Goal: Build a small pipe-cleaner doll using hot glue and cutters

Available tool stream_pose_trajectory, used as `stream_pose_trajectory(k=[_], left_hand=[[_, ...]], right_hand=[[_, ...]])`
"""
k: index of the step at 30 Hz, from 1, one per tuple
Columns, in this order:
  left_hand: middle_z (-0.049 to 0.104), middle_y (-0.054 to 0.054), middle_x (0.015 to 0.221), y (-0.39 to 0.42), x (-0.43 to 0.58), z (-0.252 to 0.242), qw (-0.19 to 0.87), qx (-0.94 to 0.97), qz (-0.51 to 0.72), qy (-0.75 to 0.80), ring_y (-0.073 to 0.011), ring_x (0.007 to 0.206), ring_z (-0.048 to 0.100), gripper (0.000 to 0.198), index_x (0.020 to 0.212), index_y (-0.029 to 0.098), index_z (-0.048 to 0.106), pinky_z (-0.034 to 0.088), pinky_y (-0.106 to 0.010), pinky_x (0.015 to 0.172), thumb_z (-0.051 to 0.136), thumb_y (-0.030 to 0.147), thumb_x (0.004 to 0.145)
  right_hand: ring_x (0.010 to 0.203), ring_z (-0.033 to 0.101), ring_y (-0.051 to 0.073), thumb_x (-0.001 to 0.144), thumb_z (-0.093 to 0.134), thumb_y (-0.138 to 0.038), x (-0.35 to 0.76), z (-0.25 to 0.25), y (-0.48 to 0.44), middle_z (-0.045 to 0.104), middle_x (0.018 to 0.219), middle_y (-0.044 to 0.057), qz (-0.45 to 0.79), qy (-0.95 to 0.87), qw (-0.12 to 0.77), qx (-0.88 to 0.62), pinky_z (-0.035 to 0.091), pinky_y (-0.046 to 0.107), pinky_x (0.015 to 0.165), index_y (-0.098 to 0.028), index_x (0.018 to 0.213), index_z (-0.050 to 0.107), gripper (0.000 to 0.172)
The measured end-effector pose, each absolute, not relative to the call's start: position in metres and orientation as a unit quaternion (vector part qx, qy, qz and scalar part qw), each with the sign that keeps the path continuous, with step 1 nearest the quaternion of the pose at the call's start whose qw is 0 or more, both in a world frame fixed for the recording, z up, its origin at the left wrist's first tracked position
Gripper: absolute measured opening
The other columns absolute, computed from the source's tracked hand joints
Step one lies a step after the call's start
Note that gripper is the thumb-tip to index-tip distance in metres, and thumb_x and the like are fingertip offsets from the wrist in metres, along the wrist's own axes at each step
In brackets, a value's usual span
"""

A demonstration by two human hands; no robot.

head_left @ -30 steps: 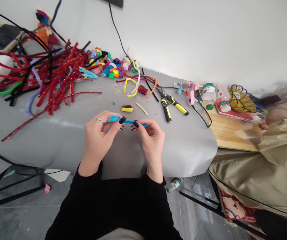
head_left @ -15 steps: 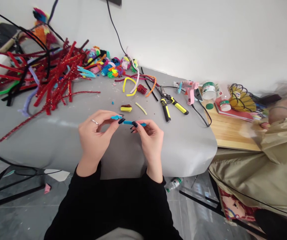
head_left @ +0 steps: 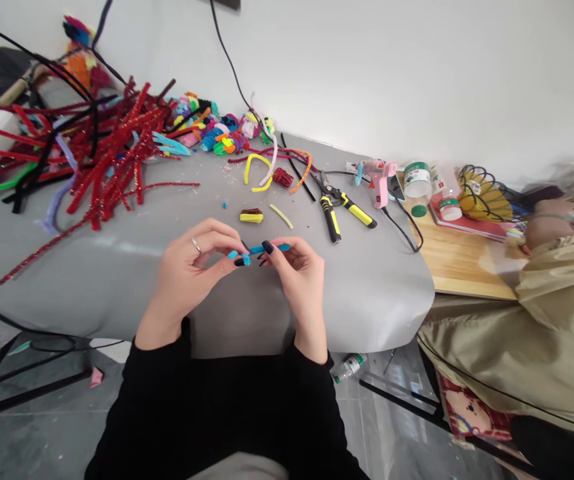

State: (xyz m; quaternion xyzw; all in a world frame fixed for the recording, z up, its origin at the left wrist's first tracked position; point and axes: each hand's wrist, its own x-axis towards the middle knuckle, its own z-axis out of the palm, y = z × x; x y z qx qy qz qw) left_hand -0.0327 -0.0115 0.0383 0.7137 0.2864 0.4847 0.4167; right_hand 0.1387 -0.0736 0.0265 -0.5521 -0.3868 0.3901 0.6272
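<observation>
A short blue pipe cleaner is stretched between my two hands above the grey table. My left hand pinches its left part, where the end is bent over. On the other side my right hand grips it between thumb and fingers, and a bit of blue pokes out past the thumb. Just beyond the hands lie a folded yellow and brown pipe cleaner bundle and a short pale yellow piece. A coiled dark red bundle rests farther back.
Red glitter pipe cleaners heap at the left, beside colourful coiled pieces. Yellow-and-black pliers and a pink glue gun with its cord sit right of centre. Another person's sleeve is by the wooden board.
My left fingers have shifted on the blue pipe cleaner, and its left end now looks bent down near the thumb. My right hand has barely moved.
</observation>
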Motion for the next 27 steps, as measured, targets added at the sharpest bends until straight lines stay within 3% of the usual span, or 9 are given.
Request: stream_pose_trajectory(k=[3, 9, 16, 22, 27], left_hand=[[0.073, -0.004, 0.094, -0.011, -0.032, 0.037, 0.408, 0.728, 0.479, 0.272, -0.0204, 0.084, 0.071, 0.021, 0.085, 0.029, 0.076, 0.059, -0.035, 0.075, 0.082, 0.047, 0.093], [0.070, -0.001, 0.094, -0.011, -0.025, 0.029, 0.327, 0.760, 0.502, 0.251, -0.0174, 0.084, 0.069, 0.022, 0.090, 0.025, 0.067, 0.058, -0.031, 0.074, 0.089, 0.026, 0.086], [0.078, 0.000, 0.096, -0.009, -0.022, 0.025, 0.223, 0.736, 0.551, 0.325, -0.0173, 0.085, 0.075, 0.013, 0.099, 0.026, 0.075, 0.062, -0.029, 0.075, 0.077, 0.013, 0.095], [0.085, 0.001, 0.102, -0.010, -0.027, 0.022, 0.284, 0.704, 0.551, 0.346, -0.0209, 0.093, 0.081, 0.012, 0.100, 0.029, 0.082, 0.066, -0.034, 0.084, 0.077, 0.018, 0.098], [0.086, 0.004, 0.099, -0.012, -0.029, 0.021, 0.298, 0.693, 0.554, 0.352, -0.0194, 0.084, 0.081, 0.014, 0.099, 0.031, 0.085, 0.068, -0.032, 0.074, 0.078, 0.020, 0.097]], right_hand=[[0.072, 0.075, 0.016, 0.088, 0.079, -0.039, 0.138, 0.027, -0.074, 0.078, 0.081, 0.000, 0.389, -0.385, 0.626, -0.556, 0.066, 0.032, 0.073, -0.023, 0.091, 0.075, 0.017], [0.073, 0.074, 0.016, 0.088, 0.079, -0.039, 0.136, 0.028, -0.075, 0.076, 0.079, -0.001, 0.393, -0.378, 0.625, -0.559, 0.065, 0.031, 0.074, -0.023, 0.090, 0.074, 0.017], [0.070, 0.073, 0.016, 0.086, 0.081, -0.039, 0.134, 0.030, -0.074, 0.075, 0.075, -0.001, 0.394, -0.369, 0.636, -0.551, 0.065, 0.032, 0.072, -0.023, 0.088, 0.074, 0.017], [0.070, 0.073, 0.016, 0.085, 0.082, -0.040, 0.133, 0.030, -0.073, 0.074, 0.075, -0.001, 0.392, -0.361, 0.640, -0.553, 0.065, 0.033, 0.072, -0.023, 0.088, 0.074, 0.019], [0.070, 0.072, 0.016, 0.086, 0.081, -0.041, 0.133, 0.030, -0.073, 0.074, 0.074, -0.001, 0.388, -0.359, 0.640, -0.558, 0.065, 0.033, 0.071, -0.023, 0.088, 0.074, 0.020]])
